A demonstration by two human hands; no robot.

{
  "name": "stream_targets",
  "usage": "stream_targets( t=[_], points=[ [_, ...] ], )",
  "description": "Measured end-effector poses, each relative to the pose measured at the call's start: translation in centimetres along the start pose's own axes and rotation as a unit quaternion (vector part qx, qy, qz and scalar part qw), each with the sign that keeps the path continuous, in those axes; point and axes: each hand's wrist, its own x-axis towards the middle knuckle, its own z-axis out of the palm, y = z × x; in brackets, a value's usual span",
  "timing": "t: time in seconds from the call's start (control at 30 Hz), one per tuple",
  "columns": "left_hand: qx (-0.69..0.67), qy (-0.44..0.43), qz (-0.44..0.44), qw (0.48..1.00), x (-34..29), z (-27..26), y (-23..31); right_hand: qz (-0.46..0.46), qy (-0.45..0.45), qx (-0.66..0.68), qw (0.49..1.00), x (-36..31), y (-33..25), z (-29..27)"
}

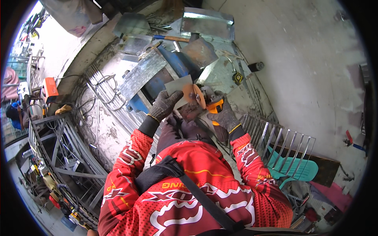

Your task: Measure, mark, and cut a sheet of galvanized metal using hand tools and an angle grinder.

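Observation:
My left hand [166, 105], in a dark grey knit glove, is closed on a small flat piece of sheet metal [178, 86]. The right hand [226, 116], gloved the same way, grips an orange angle grinder [215, 106]. The grinder's orange-brown disc [199, 96] is close beside the sheet metal piece; whether they touch I cannot tell. Just beyond my hands stands a blue metal block [176, 63] with a shiny metal plate [144, 73] on it. My fingertips under the sheet are partly hidden.
A hammer [173, 38] lies beyond the blue block, near loose metal sheets [208, 25]. To the right are a tape measure [237, 78] and a teal plastic chair [295, 168]. On the left are looping cables [84, 100], an orange box [50, 89] and a metal frame rack [63, 157].

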Motion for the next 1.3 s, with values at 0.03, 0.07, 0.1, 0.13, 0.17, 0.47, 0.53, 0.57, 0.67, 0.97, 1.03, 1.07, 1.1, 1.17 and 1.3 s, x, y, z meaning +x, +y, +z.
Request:
stream_targets(
  t=[0.03,0.07,0.1,0.13,0.17,0.47,0.53,0.57,0.67,0.97,1.03,1.07,1.1,1.17,1.3],
  points=[
    [0.0,-0.001,0.0,1.0,0.0,-0.2,0.4,0.016,-0.023,0.024,0.999,-0.1,0.0,-0.2],
    [-0.084,-0.014,-0.018,0.996,-0.3,-0.5,1.4,0.016,-0.021,0.024,0.999,-0.3,0.1,-0.3],
    [-0.167,-0.027,-0.037,0.985,-0.3,-0.8,2.0,0.021,-0.026,0.036,0.999,-0.6,0.1,-0.4],
    [-0.115,-0.021,-0.015,0.993,-0.4,-1.5,2.1,0.026,-0.034,0.047,0.998,-0.6,0.1,-0.4],
    [-0.114,-0.02,-0.014,0.993,-0.4,-2.0,1.7,0.025,-0.034,0.048,0.998,-0.6,0.1,-0.3],
    [-0.061,-0.148,-0.004,0.987,-0.5,-2.1,1.4,0.005,-0.033,0.159,0.987,0.1,0.0,-1.0],
    [-0.094,-0.18,-0.015,0.979,-0.5,-1.6,1.4,0.016,-0.038,0.174,0.984,0.2,0.0,-1.0],
    [-0.094,-0.18,-0.015,0.979,-0.4,-1.5,1.5,0.016,-0.038,0.174,0.984,0.2,0.3,-1.0],
    [-0.099,-0.191,-0.018,0.976,-0.4,-1.4,1.5,0.024,-0.052,0.22,0.974,0.2,0.7,-1.0],
    [-0.12,-0.165,-0.012,0.979,-0.2,-2.1,0.9,-0.017,-0.076,0.177,0.981,-0.1,0.1,-1.4],
    [-0.11,-0.151,-0.026,0.982,-0.2,-1.9,1.0,0.008,-0.069,0.201,0.977,-0.3,-0.4,-1.3],
    [-0.11,-0.15,-0.025,0.982,-0.1,-2.0,0.7,0.007,-0.071,0.201,0.977,-0.3,-0.4,-1.3],
    [-0.076,-0.141,-0.021,0.987,0.0,-2.0,0.2,-0.003,-0.06,0.184,0.981,-0.3,-0.4,-1.2],
    [-0.042,-0.132,-0.016,0.99,0.3,-2.1,0.3,-0.015,-0.049,0.167,0.985,-0.2,-0.7,-1.3],
    [-0.043,-0.096,-0.008,0.994,0.2,-1.9,0.7,-0.02,-0.043,0.148,0.988,-0.3,-0.6,-1.3]
  ],
)
